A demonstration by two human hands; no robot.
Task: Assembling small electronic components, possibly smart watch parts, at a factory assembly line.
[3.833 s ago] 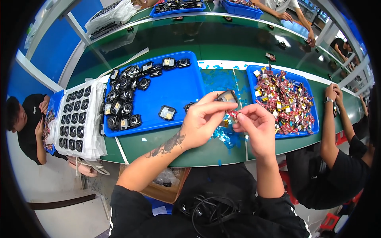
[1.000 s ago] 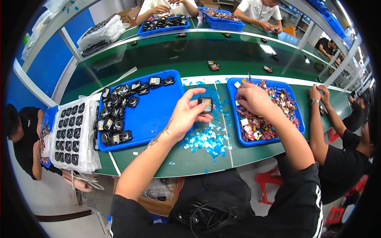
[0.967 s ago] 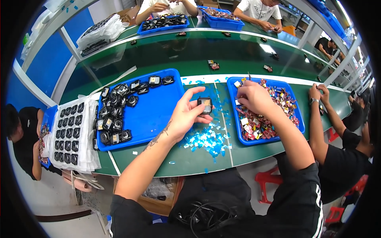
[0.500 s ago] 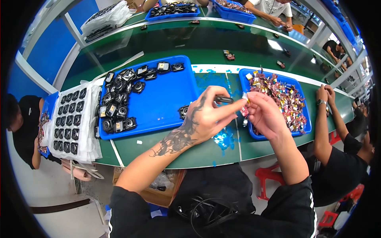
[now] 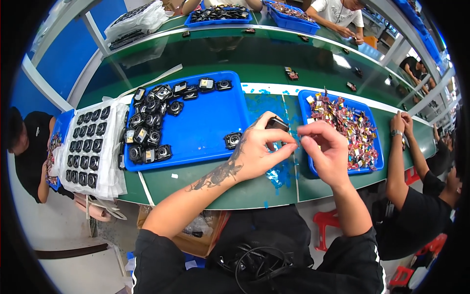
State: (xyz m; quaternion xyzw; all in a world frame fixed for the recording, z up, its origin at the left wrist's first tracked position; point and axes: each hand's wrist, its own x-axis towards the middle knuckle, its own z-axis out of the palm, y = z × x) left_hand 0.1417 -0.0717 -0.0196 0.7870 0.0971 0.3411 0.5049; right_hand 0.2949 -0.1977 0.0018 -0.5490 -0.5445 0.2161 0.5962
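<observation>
My left hand (image 5: 257, 149) is closed around a small black casing (image 5: 277, 123), whose dark end sticks out above the fingers. Its thumb and a fingertip meet in front. Just right of it is my right hand (image 5: 325, 149), fingers curled and thumb close to the index finger; anything between them is too small or hidden to tell. Beyond the right hand, a blue tray (image 5: 379, 164) holds a heap of small reddish circuit boards (image 5: 342, 125). To the left, another blue tray (image 5: 205, 132) carries black camera-like units (image 5: 149, 117) with round lenses, mostly along its left and far sides.
White-wrapped rows of black units (image 5: 88, 147) lie at the left. Blue film scraps (image 5: 278, 177) are scattered on the green table (image 5: 230, 188). Boards (image 5: 291, 73) rest on the green belt behind. Co-workers sit at both sides and across; one's forearms (image 5: 399, 166) are near the right tray.
My hands have drawn apart slightly. The reddish board and pale bit seen between my fingers earlier no longer show. The black casing is still in my left hand, turned differently.
</observation>
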